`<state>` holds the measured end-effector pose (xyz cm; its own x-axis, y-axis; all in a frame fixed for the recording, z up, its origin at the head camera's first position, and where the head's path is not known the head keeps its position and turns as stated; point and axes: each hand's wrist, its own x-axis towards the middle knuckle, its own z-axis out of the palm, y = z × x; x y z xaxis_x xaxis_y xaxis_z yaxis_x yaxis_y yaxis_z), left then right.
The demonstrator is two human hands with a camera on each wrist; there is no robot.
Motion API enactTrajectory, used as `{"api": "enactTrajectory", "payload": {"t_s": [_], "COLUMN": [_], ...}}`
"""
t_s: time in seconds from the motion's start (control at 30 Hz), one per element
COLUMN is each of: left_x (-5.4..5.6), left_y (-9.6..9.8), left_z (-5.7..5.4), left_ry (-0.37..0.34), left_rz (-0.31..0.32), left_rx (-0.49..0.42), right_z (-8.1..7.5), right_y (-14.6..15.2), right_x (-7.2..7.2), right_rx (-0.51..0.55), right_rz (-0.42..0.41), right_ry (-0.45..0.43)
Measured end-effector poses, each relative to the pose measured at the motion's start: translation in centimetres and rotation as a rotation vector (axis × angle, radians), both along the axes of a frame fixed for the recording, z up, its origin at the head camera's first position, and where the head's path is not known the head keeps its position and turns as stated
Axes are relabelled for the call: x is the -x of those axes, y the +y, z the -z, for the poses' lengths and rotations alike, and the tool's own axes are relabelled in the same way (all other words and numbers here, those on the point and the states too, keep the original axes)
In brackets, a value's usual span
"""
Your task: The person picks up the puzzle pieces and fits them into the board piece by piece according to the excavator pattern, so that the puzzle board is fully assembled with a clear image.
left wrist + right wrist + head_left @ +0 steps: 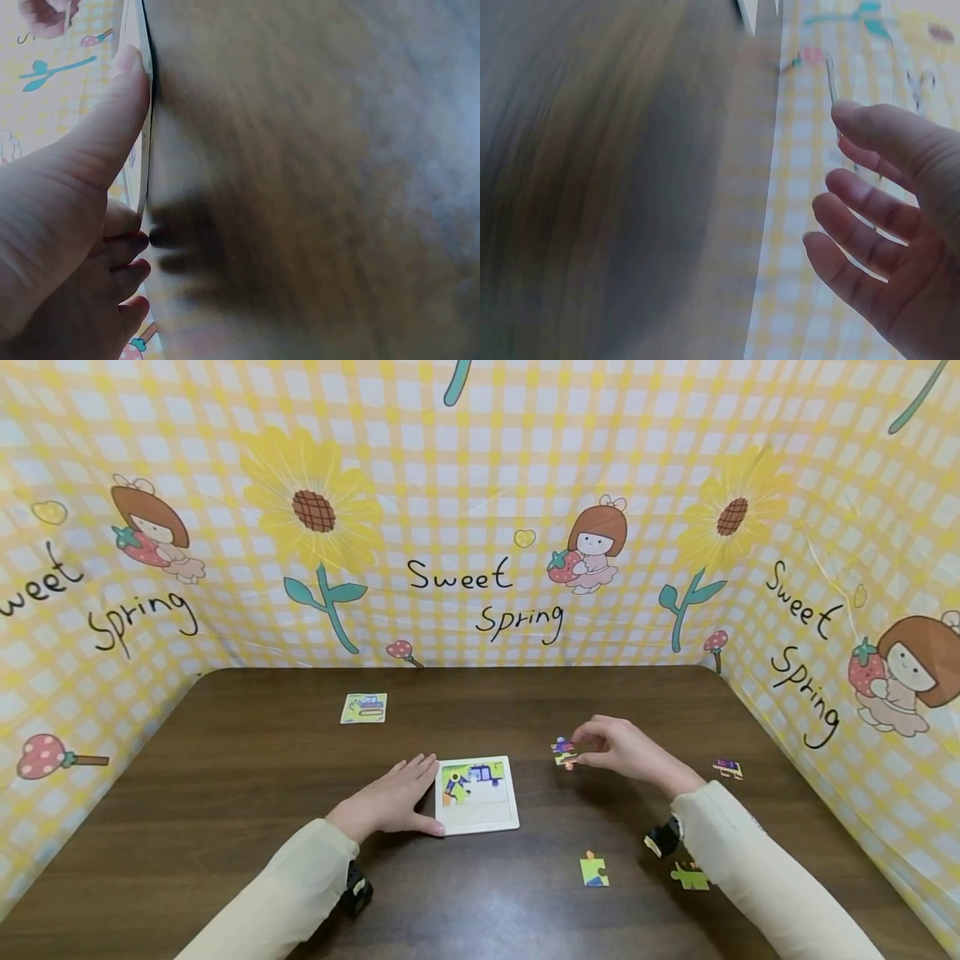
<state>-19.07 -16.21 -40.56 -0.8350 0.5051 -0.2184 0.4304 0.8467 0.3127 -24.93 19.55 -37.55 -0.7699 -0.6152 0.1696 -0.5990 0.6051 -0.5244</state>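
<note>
A white square puzzle tray (483, 814) lies mid-table with colourful joined pieces (480, 773) in its upper and left parts. Along its left side rests my left hand (390, 797), fingers extended, the thumb touching near the lower left corner. In the left wrist view, that thumb (120, 112) lies against the tray's thin edge. To the tray's right, my right hand (618, 747) pinches a purple, yellow and orange jigsaw piece (564, 760) between thumb and index finger. The right wrist view shows this piece (831, 79) edge-on, above the table, with the other fingers loosely bent.
A green jigsaw piece (593, 870) lies in front, right of the tray. Another green piece (690, 878) is partly under the right forearm. Farther right lies a purple and yellow piece (727, 767). A small picture card (363, 708) sits at the back left. Checked cloth (480, 527) surrounds the table.
</note>
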Motion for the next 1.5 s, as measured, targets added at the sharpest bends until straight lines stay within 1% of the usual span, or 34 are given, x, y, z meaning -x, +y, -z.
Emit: {"api": "enactTrajectory", "payload": {"t_s": [0.13, 0.27, 0.4, 0.67, 0.83, 1.0, 1.3, 1.5], "left_x": [0.0, 0.0, 0.1, 0.2, 0.1, -0.1, 0.1, 0.0], "left_y": [0.1, 0.2, 0.1, 0.1, 0.0, 0.0, 0.0, 0.0], "left_z": [0.0, -0.1, 0.0, 0.1, 0.0, -0.3, -0.2, -0.3], "left_ry": [-0.003, -0.002, 0.001, 0.003, 0.0, -0.007, 0.0, -0.004], "left_rz": [0.0, 0.001, 0.011, 0.014, 0.017, 0.031, 0.011, 0.011], "left_rx": [0.001, 0.004, 0.005, 0.024, 0.0, -0.03, -0.009, -0.003], "right_z": [-0.1, 0.0, 0.4, 1.9, 2.7, 3.0, 2.8, 2.8], "right_y": [-2.6, -5.3, -7.6, -10.7, -11.8, -12.4, -12.8, -12.9], "right_x": [-0.4, -1.0, -1.7, -2.3, -2.6, -2.7, -2.5, -2.5], "right_rx": [0.002, -0.021, -0.059, -0.137, -0.155, -0.178, -0.193, -0.195], "right_rz": [-0.021, -0.033, -0.065, -0.082, -0.083, -0.077, -0.073, -0.106], "right_ry": [-0.009, -0.007, 0.036, 0.092, 0.115, 0.153, 0.148, 0.118]}}
